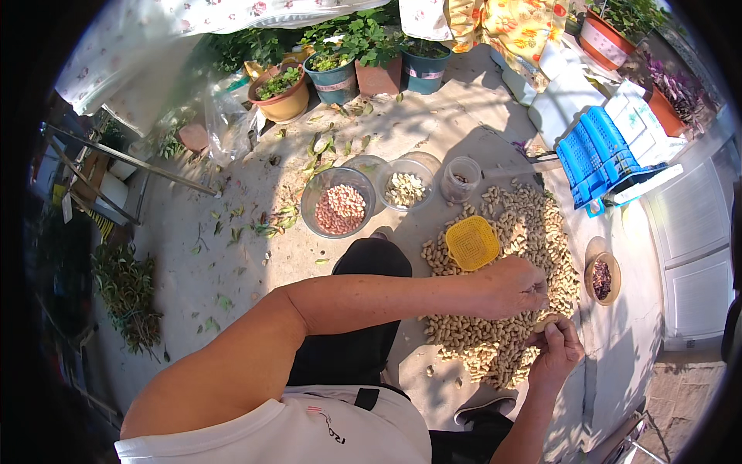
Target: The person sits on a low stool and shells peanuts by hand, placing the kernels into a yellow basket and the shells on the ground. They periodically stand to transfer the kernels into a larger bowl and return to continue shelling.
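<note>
Over the heap of unshelled peanuts (pixel 464 330), my left hand (pixel 513 288) has its fingers curled inward. Whether anything sits between those fingers cannot be made out. Just below it, my right hand (pixel 556 348) pinches one peanut (pixel 544 323) between thumb and fingers. A yellow plastic basket (pixel 472 243) rests on the heap beside my left wrist. Beyond my knee stands a clear bowl (pixel 308 204) of pinkish peanut kernels (pixel 341 209). Next to it, another clear bowl (pixel 383 187) holds pale pieces (pixel 406 190). A clear plastic jar (pixel 462 165) has a few dark bits inside.
At right, a small bowl (pixel 617 284) contains dark reddish bits. A blue plastic basket (pixel 597 153) leans near a white panelled door (pixel 695 232). Potted plants (pixel 330 78) line the back under hanging cloth (pixel 278 11). Cut leafy stems (pixel 127 296) and a metal frame (pixel 156 168) are at left.
</note>
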A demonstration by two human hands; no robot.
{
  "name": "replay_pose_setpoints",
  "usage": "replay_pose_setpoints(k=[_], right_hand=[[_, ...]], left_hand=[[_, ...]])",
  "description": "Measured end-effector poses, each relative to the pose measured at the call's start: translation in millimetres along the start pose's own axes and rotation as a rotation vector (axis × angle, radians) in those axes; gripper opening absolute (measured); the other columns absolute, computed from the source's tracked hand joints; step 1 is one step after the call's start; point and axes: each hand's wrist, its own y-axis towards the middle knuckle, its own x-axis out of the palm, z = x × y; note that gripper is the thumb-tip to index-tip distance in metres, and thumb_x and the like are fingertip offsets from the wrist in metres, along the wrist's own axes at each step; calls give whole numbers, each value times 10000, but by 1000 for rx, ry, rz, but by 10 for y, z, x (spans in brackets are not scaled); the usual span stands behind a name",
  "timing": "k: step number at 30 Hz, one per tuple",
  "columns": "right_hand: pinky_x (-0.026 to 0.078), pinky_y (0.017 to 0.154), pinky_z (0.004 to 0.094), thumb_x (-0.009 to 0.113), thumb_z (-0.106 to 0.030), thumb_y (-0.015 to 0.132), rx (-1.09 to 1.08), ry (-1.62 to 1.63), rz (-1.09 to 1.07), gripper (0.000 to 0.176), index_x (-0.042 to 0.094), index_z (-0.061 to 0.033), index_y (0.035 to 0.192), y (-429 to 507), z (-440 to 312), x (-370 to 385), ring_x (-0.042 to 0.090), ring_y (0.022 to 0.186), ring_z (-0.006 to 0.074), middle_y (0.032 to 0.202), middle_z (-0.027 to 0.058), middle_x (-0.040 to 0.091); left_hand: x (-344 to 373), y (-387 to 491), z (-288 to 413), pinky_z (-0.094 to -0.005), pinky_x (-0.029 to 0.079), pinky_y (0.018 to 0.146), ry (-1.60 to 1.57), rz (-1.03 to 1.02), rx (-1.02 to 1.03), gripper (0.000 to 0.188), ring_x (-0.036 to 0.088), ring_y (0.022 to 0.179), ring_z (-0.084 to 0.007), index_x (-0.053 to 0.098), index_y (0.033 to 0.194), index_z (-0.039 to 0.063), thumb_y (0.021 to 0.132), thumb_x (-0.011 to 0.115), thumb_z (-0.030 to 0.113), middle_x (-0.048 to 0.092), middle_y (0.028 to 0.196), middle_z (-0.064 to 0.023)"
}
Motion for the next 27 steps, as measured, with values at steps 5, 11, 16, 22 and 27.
replay_pose_setpoints(k=[5,11,16,22,27], right_hand=[[471,507,226,606,-112,909,-112,-65,45,132,647,12,927,29,-76,-300,542,567,94,757,37,622],[446,505,212,585,-86,923,-15,-198,111,114,645,6,893,-6,237,-442,518,561,64,724,17,610],[445,520,222,558,-46,906,-2,-165,114,113,649,20,891,70,261,-456,533,565,76,715,30,618],[496,585,232,586,-19,910,-14,36,129,99,670,30,930,72,373,-502,589,641,83,750,43,650],[490,598,228,602,3,905,6,153,155,114,683,38,977,101,452,-512,594,655,94,780,51,668]], left_hand=[[675,389,-172,-285,552,506,-705,-269,-248,191,674,623,-197,628,943,-53,949,577,131,657,770,-121],[1130,381,-482,-297,555,467,-1055,-222,-391,110,664,557,-219,612,874,-75,890,632,32,647,707,-129],[1125,444,-512,-290,562,503,-999,-208,-444,155,664,580,-202,618,936,-73,885,669,63,652,730,-124],[1152,424,-535,-262,573,562,-1120,-228,-474,191,666,614,-162,649,1024,-23,924,661,140,671,798,-90],[1157,408,-461,-265,575,572,-1137,-157,-525,193,668,642,-150,653,1059,-9,940,644,143,679,850,-82]])
